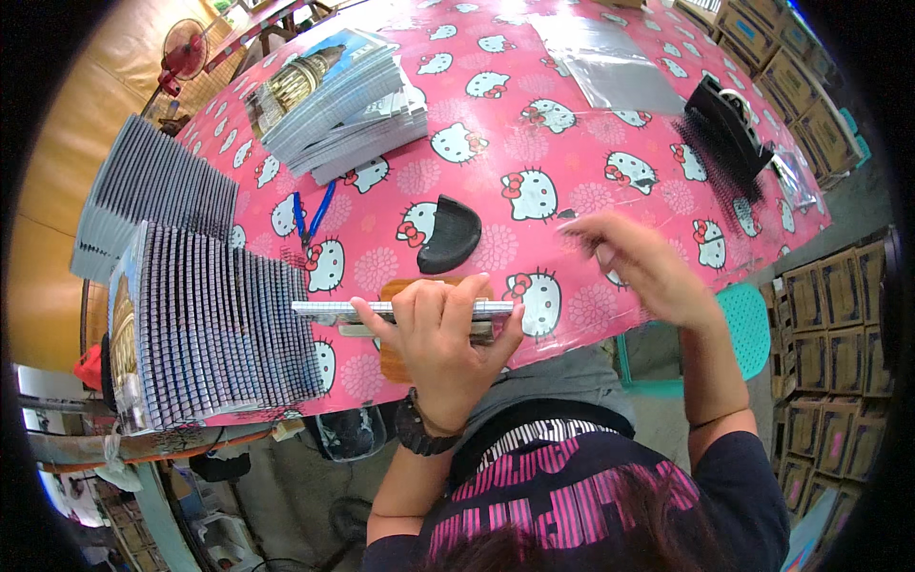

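Observation:
My left hand (434,329) is closed round a thin notebook (329,310), seen edge-on with its pale edge up, above a brown wooden board (389,360) at the table's near edge. A dark watch sits on that wrist. Raised over the table to the right, my right hand (639,262) is smeared by motion. Its fingers are partly bent, and whether anything is between them cannot be made out. Beyond the left hand lies a black half-round pad (451,236). Blue-handled pliers (313,217) lie farther left.
Coil-bound notebooks stand in rows (224,329) at the left, with a tall pile of notebooks (329,100) behind. Clear plastic sleeves (610,67) lie at the far side. A black holder (729,124) with black coils stands at right. A teal stool (743,329) and stacked cartons (834,334) flank the table.

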Demonstrator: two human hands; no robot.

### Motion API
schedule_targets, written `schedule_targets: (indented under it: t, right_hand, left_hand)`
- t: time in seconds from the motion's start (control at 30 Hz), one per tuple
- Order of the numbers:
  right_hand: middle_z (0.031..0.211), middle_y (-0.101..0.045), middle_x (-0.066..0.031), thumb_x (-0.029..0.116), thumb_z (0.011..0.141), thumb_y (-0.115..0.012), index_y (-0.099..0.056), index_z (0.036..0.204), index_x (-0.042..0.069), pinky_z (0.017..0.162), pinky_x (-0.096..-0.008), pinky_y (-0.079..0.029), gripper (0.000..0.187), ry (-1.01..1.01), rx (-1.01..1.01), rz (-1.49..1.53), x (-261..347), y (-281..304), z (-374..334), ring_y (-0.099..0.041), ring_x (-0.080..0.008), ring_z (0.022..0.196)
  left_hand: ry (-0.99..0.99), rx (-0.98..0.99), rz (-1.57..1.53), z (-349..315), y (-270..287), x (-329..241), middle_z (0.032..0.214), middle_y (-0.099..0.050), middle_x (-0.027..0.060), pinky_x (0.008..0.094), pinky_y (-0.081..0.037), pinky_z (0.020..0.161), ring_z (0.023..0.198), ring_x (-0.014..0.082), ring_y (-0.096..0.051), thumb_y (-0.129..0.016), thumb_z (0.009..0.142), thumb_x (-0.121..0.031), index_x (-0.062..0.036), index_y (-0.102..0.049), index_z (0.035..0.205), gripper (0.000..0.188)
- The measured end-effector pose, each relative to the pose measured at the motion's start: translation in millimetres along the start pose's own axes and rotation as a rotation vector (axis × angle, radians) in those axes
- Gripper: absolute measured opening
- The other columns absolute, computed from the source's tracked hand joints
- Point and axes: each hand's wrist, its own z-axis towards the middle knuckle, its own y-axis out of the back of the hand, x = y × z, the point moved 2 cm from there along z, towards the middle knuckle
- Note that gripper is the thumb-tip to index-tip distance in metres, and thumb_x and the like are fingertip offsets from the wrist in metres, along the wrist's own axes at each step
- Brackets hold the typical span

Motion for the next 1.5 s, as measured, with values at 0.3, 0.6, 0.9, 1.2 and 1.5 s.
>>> schedule_targets:
  t: [0.3, 0.6, 0.9, 1.2, 1.5]
  right_hand:
    - [0.085, -0.062, -0.0065, 0.002, 0.079, -0.066, -0.067, 0.1, 0.004, 0.069, -0.0288, -0.046, 0.021, 0.099, -0.011, 0.133, 23.1, -32.7, 8.4, -0.059, -0.0169, 0.078]
    - [0.085, -0.059, -0.0099, 0.0, 0.078, -0.063, -0.063, 0.095, 0.002, 0.072, -0.0321, -0.048, 0.017, 0.135, 0.044, 0.226, 24.8, -37.6, 13.5, -0.06, -0.0239, 0.081]
    - [0.085, -0.06, -0.0106, 0.002, 0.081, -0.06, -0.063, 0.096, 0.002, 0.072, -0.0333, -0.049, 0.016, 0.141, 0.066, 0.167, 23.4, -37.6, 17.1, -0.061, -0.025, 0.081]
    - [0.084, -0.06, -0.0102, 0.0, 0.077, -0.063, -0.064, 0.098, 0.003, 0.066, -0.0336, -0.048, 0.021, 0.297, 0.191, 0.111, 29.1, -31.8, 9.4, -0.061, -0.0248, 0.075]
    - [0.075, -0.06, -0.0042, 0.003, 0.083, -0.061, -0.057, 0.121, 0.006, 0.06, -0.0283, -0.048, 0.038, 0.11, 0.066, 0.048, 39.1, -37.7, 8.6, -0.059, -0.0141, 0.068]
  left_hand:
    - [-0.038, 0.044, -0.262, 7.1, 19.4, 3.0, 0.089, -0.059, -0.0005, 0.0548, -0.012, 0.109, 0.092, 0.0185, -0.056, -0.075, 0.071, -0.024, -0.0166, -0.066, 0.097, 0.029]
    - [-0.061, 0.006, -0.32, 7.2, 19.4, 9.1, 0.084, -0.062, -0.0013, 0.0423, -0.025, 0.103, 0.084, 0.0174, -0.058, -0.074, 0.072, -0.014, -0.0146, -0.068, 0.091, 0.02]
    - [-0.066, -0.027, -0.3, 3.1, 15.4, 9.7, 0.082, -0.061, -0.0026, 0.0451, -0.02, 0.107, 0.084, 0.0166, -0.058, -0.072, 0.073, -0.014, -0.0159, -0.067, 0.088, 0.016]
    - [-0.095, -0.107, -0.314, -10.8, 10.9, 10.9, 0.084, -0.062, -0.0038, 0.0494, -0.009, 0.113, 0.089, 0.0156, -0.06, -0.074, 0.072, -0.014, -0.0173, -0.067, 0.087, 0.017]
    - [-0.093, -0.009, -0.41, 4.3, 16.8, 1.3, 0.09, -0.059, -0.0034, 0.0502, -0.013, 0.107, 0.087, 0.0157, -0.058, -0.072, 0.074, -0.014, -0.0176, -0.064, 0.095, 0.023]
